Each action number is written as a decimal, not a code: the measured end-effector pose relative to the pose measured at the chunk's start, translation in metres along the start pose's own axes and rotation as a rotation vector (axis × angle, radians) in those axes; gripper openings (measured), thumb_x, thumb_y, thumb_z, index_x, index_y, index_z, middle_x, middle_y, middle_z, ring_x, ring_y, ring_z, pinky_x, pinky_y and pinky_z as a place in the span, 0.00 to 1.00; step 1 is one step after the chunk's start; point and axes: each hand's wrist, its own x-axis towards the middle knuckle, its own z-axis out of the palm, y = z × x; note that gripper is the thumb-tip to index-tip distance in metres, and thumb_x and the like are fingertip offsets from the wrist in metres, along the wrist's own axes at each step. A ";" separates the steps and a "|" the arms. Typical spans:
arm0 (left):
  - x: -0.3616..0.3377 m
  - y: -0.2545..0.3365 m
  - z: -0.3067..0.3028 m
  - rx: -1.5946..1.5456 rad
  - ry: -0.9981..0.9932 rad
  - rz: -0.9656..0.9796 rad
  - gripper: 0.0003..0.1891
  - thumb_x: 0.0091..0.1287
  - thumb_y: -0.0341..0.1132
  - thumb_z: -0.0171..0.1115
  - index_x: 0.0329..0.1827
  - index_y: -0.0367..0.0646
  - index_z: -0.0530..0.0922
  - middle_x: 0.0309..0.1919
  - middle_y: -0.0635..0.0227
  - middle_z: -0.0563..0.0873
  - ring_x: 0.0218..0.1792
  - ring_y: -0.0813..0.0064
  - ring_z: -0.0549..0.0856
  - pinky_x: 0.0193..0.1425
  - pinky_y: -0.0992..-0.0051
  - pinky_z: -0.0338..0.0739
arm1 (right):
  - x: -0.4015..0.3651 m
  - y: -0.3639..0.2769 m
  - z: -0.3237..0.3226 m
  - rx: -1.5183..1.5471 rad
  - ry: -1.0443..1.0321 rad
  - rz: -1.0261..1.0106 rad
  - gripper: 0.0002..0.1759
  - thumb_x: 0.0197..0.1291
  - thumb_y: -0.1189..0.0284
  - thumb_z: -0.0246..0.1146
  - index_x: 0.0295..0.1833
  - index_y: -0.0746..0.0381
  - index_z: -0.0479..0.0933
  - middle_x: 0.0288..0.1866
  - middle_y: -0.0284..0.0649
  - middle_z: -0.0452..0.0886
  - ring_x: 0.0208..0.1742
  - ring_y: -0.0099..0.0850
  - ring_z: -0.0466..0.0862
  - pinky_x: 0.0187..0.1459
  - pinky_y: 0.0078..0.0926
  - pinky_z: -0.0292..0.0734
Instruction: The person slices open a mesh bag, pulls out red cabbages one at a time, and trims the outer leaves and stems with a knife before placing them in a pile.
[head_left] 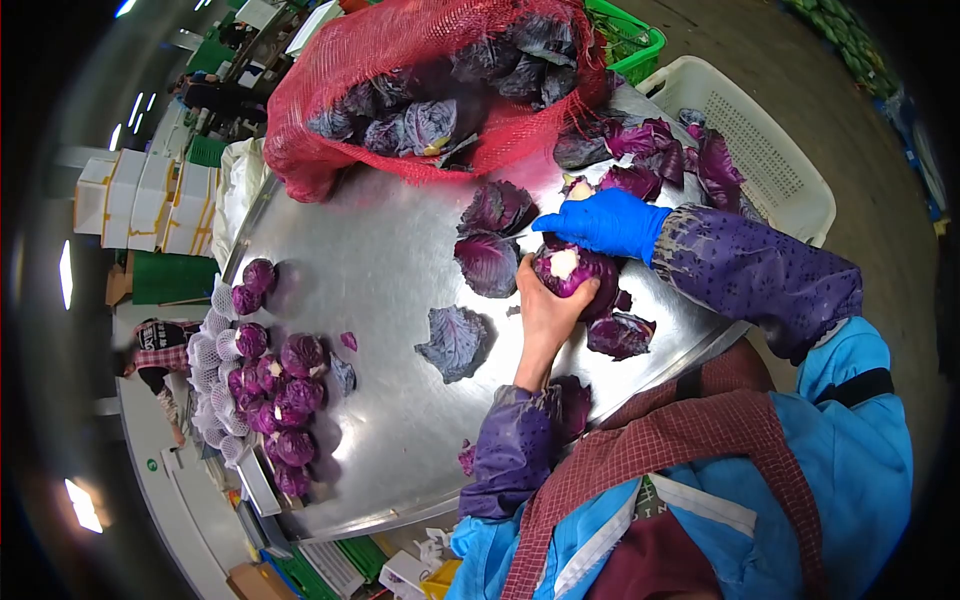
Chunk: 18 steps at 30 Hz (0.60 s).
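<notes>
My bare left hand (552, 318) grips a purple cabbage (592, 272) from the near side, its pale cut stem facing up. Just above it is my right hand (603, 224) in a blue glove, fingers closed; what it holds is too hidden to make out. Loose purple leaves (487, 264) lie left of the cabbage, and another leaf (620, 335) is below it. A grey-purple leaf (455, 343) rests farther left on the metal table (390, 420). More torn leaves (650, 150) are piled beyond my right hand.
A red mesh sack (330, 80) of cabbages stands at the table's far side. Trimmed cabbages (290, 400) sit at the left edge beside white foam nets (208, 360). A white crate (780, 150) and green basket (640, 60) are beyond. Another person (165, 345) stands at far left.
</notes>
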 end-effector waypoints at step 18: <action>-0.028 -0.007 -0.006 -0.156 -0.045 0.046 0.49 0.42 0.39 0.75 0.66 0.35 0.53 0.55 0.50 0.68 0.55 0.61 0.72 0.61 0.67 0.67 | -0.051 -0.047 -0.020 0.377 0.030 0.237 0.28 0.64 0.68 0.49 0.70 0.45 0.58 0.45 0.41 0.70 0.38 0.40 0.80 0.40 0.33 0.78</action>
